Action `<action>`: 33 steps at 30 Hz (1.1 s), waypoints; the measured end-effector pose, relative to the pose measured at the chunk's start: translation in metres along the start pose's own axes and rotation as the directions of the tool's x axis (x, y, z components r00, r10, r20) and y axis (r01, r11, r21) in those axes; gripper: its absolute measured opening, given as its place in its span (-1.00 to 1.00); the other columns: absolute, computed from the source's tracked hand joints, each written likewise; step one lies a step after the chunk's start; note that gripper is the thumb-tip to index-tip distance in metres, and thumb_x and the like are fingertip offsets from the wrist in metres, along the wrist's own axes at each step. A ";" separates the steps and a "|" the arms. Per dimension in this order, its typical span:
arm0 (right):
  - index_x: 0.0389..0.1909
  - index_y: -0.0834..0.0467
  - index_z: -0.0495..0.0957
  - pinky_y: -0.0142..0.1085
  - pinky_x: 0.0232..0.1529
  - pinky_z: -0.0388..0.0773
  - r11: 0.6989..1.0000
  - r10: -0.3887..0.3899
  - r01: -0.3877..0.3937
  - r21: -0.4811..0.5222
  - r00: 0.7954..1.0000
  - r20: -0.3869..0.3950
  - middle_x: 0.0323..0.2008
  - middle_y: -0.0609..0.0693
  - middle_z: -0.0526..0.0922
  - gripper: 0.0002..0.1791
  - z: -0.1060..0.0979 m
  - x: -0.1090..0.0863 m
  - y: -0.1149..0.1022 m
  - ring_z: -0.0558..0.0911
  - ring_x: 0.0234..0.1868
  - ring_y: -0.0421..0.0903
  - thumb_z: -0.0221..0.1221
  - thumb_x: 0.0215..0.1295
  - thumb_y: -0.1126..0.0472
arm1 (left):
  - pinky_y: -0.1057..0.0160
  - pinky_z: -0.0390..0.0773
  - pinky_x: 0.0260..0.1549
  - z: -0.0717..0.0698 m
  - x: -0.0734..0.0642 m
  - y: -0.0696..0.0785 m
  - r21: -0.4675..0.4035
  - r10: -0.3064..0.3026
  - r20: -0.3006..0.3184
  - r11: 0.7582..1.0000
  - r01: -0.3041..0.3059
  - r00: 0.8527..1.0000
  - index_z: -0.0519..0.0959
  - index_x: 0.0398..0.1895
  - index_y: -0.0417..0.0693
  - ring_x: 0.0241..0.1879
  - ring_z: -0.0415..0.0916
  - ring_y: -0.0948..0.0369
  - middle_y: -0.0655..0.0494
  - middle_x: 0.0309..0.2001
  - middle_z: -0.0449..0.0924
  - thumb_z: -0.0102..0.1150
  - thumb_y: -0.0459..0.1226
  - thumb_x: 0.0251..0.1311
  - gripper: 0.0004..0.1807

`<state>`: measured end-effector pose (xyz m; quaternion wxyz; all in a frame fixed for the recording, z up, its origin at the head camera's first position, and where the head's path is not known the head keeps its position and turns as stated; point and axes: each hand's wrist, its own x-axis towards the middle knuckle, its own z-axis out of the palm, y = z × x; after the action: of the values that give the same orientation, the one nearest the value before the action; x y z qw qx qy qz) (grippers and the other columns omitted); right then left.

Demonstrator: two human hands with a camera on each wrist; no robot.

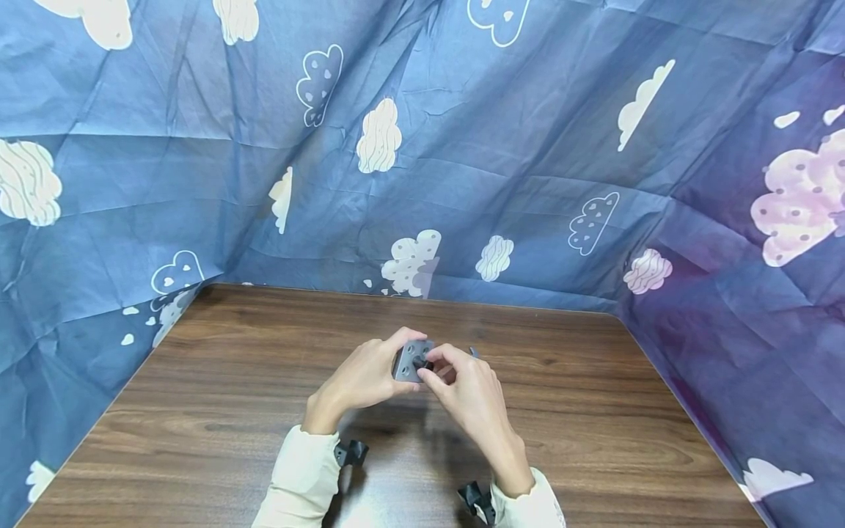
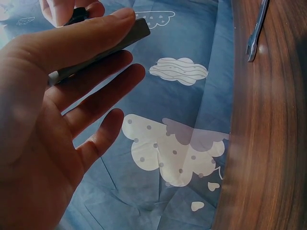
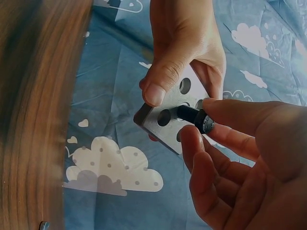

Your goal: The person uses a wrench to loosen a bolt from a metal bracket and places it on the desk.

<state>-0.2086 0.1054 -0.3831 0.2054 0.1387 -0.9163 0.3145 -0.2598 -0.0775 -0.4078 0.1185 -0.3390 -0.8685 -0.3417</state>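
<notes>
My left hand [image 1: 363, 375] holds a grey metal plate [image 3: 160, 130] by its edges, thumb on one side and fingers on the other. Several round holes run through the plate's face. A black bolt [image 3: 188, 114] stands out from the middle of that face, its shank end at the central hole. Thumb and fingertips of my right hand [image 1: 472, 392] pinch the bolt around its head. In the left wrist view, the plate shows nearly edge-on under the left thumb, and the left hand's other fingers [image 2: 108, 103] are spread below it.
A metal open-end wrench [image 2: 257, 31] lies on the brown wooden table [image 1: 594, 411], beyond the right hand and mostly covered by it in the head view. Blue cloth [image 1: 462, 205] with cloud prints hangs along the table's back and sides. Each wrist wears a black camera mount [image 1: 351, 452].
</notes>
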 end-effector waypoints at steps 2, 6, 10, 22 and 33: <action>-0.27 0.03 0.68 -0.34 -0.43 0.52 1.000 -0.002 0.002 -0.008 1.000 0.001 -0.48 -0.16 0.70 -0.83 0.000 0.000 0.000 0.63 -0.49 -0.29 0.41 0.12 0.16 | 0.35 0.45 -0.50 0.000 0.000 0.000 -0.002 -0.002 -0.001 1.000 0.002 1.000 0.43 0.23 0.14 -0.51 0.46 0.34 0.16 -0.40 0.64 0.57 -0.15 -0.11 -0.24; -0.26 0.04 0.68 -0.33 -0.43 0.51 1.000 -0.002 0.002 -0.014 1.000 0.003 -0.48 -0.16 0.70 -0.82 0.000 0.000 -0.001 0.63 -0.49 -0.29 0.42 0.11 0.16 | 0.34 0.46 -0.49 0.000 0.000 0.000 -0.013 -0.002 0.001 1.000 0.002 1.000 0.43 0.23 0.13 -0.50 0.47 0.33 0.16 -0.38 0.65 0.57 -0.17 -0.11 -0.24; -0.24 0.03 0.68 -0.30 -0.42 0.53 1.000 0.004 -0.004 -0.008 1.000 0.009 -0.47 -0.17 0.71 -0.80 0.000 0.000 0.000 0.64 -0.48 -0.28 0.42 0.12 0.14 | 0.33 0.46 -0.49 0.000 0.000 0.000 -0.016 -0.002 0.002 1.000 0.002 1.000 0.43 0.23 0.12 -0.50 0.47 0.33 0.15 -0.38 0.65 0.57 -0.18 -0.11 -0.24; -0.27 0.00 0.68 -0.30 -0.38 0.54 0.999 0.045 -0.045 0.021 0.999 0.002 -0.46 -0.19 0.71 -0.87 0.000 0.000 0.001 0.65 -0.46 -0.27 0.37 0.19 0.08 | 0.33 0.45 -0.50 -0.001 0.000 0.001 -0.012 0.000 -0.004 1.000 0.000 1.000 0.43 0.23 0.12 -0.51 0.47 0.32 0.15 -0.36 0.66 0.58 -0.18 -0.12 -0.24; -0.25 0.00 0.69 -0.31 -0.42 0.53 1.000 0.008 -0.008 0.006 1.000 0.003 -0.45 -0.18 0.72 -0.85 -0.001 0.000 0.000 0.65 -0.47 -0.28 0.39 0.16 0.13 | 0.33 0.46 -0.48 0.000 0.000 0.001 -0.011 -0.004 0.004 1.000 0.004 1.000 0.42 0.24 0.12 -0.49 0.48 0.33 0.15 -0.36 0.66 0.57 -0.17 -0.10 -0.24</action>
<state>-0.2083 0.1065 -0.3825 0.2024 0.1360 -0.9163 0.3177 -0.2592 -0.0771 -0.4071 0.1142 -0.3386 -0.8675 -0.3460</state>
